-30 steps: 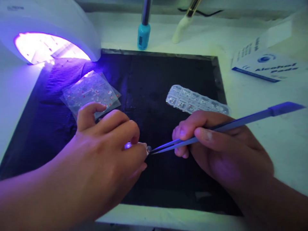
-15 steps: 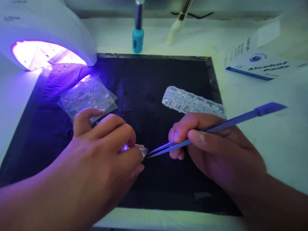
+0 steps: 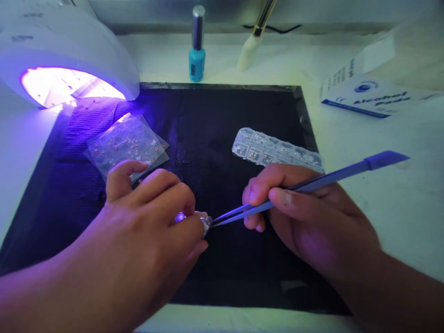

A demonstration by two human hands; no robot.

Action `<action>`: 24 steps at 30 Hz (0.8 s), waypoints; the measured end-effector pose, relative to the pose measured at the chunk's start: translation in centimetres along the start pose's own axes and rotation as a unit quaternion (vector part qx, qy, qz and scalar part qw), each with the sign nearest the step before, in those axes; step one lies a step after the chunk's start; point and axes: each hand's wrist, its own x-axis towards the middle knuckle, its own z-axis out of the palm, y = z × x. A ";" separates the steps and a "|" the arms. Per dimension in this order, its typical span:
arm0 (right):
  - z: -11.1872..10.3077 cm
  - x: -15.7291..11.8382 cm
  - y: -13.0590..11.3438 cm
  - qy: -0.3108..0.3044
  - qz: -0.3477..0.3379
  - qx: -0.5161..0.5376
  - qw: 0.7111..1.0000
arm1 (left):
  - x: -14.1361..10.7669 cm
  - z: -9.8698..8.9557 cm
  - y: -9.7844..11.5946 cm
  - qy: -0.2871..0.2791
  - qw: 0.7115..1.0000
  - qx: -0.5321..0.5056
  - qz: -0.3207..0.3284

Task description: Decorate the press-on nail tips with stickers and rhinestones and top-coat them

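My left hand [image 3: 156, 231] is closed around a small shiny piece [image 3: 207, 221], pinched between thumb and fingers. Most of that piece is hidden by the fingers, so its kind is unclear. In my right hand [image 3: 305, 208] are metal tweezers [image 3: 333, 176], gripped like a pen and slanting down to the left. Their tips meet the right edge of the shiny piece; whether anything sits between them is too small to tell. Beyond my left fingers lie clear sticker sheets [image 3: 125, 138] with little red and white designs. A clear compartment case [image 3: 274, 148] of tiny gems rests behind my right hand.
A white UV lamp [image 3: 114, 60] glows purple at the back left. Behind the black mat [image 3: 208, 111] stand a blue nail polish bottle [image 3: 197, 64] and a pale bottle with a dark handle [image 3: 249, 52]. An alcohol pads box [image 3: 367, 95] is at the back right.
The whole view has shifted slightly, with the background sitting a little lower. Both hands keep their grips, and the tweezer tips stay at the shiny piece.
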 end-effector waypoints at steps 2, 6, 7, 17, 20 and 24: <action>0.0 0.0 0.0 -0.001 0.001 -0.002 1.000 | 0.0 0.0 0.0 -0.002 1.000 -0.001 0.000; 0.1 0.1 -0.1 -0.004 0.001 -0.007 1.000 | 0.0 0.0 0.0 -0.001 1.000 -0.002 0.001; 0.1 0.1 -0.1 -0.005 0.001 -0.007 1.000 | 0.0 0.0 0.0 -0.001 1.000 -0.004 0.002; 0.0 0.1 -0.1 -0.013 0.004 0.000 1.000 | 0.1 0.0 0.1 -0.004 1.000 -0.008 -0.001; 0.0 0.1 -0.1 -0.015 0.003 0.005 1.000 | 0.0 0.0 0.0 -0.004 1.000 -0.007 0.000; 0.0 0.1 -0.1 -0.017 -0.001 0.007 1.000 | 0.0 0.0 -0.1 -0.007 1.000 -0.007 0.001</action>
